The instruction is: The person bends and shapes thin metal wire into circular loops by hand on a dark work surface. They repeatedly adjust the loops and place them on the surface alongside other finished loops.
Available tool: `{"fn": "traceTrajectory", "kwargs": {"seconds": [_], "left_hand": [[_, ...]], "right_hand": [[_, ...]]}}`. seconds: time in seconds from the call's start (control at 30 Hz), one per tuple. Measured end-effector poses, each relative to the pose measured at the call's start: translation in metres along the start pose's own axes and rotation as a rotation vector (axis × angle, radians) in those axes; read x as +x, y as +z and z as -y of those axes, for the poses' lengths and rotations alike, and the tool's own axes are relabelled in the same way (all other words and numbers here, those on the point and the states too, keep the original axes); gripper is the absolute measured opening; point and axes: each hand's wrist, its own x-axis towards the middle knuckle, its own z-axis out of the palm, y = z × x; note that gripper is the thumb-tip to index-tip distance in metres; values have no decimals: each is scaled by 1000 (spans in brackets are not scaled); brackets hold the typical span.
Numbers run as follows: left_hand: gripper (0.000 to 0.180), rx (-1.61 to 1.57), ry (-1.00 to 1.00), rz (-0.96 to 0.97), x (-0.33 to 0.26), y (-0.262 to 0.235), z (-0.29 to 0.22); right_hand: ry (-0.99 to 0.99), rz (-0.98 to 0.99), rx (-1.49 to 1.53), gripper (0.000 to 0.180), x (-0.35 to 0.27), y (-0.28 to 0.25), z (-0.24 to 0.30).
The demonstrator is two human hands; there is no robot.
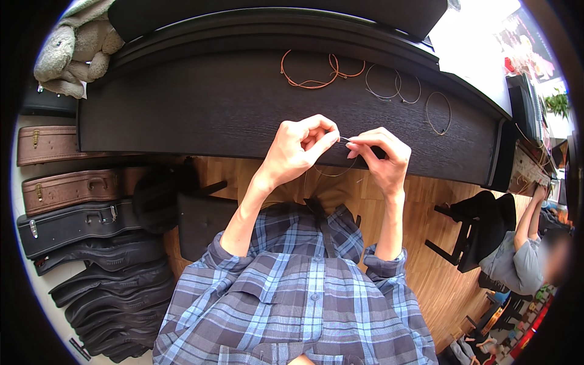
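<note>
Worktop (pixel 182 115), dark and wood-grained, spreads beneath and beyond both hands as I watch remotely. Left hand (pixel 301 146) and right hand (pixel 382 152) nearly meet over its near edge. Copper-coloured coils (pixel 304 87) lie beyond the gap between them, silvery coils (pixel 382 98) beyond the right hand, and a single coil (pixel 451 114) farther to its right. I see each hand pinching a thin wire (pixel 345 139), a slack loop hanging below.

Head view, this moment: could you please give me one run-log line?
left hand: pinching thin grey wire | right hand: pinching same wire | beyond, on black wood-grained surface: coiled copper-coloured wires, coiled grey wires
</note>
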Motion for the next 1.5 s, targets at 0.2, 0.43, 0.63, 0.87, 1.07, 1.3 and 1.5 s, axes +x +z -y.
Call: {"fn": "traceTrajectory", "kwargs": {"seconds": [0.2,0.43,0.63,0.87,1.07,1.3,1.5], "left_hand": [[7,49,-3,17,0,2,-1],[9,30,-22,28,-1,2,-7],[10,-112,-94,-83,-1,3,-7],[10,-142,-66,-148,-1,3,-4],[8,-104,-51,-167,0,5,-3],[7,-53,-25,-140,-1,5,-3],[7,-33,0,-134,-1,5,-1]], "right_hand": [[168,-65,-23,7,-2,4,6],[286,-178,139,8,-3,6,-1],[118,-104,32,6,-3,3,-3],[64,-1,-35,11,-2,1,1],[10,-22,37,22,-2,0,-4],[85,-47,48,16,-5,-1,-5],[66,-18,56,7,-4,-4,-5]]}}
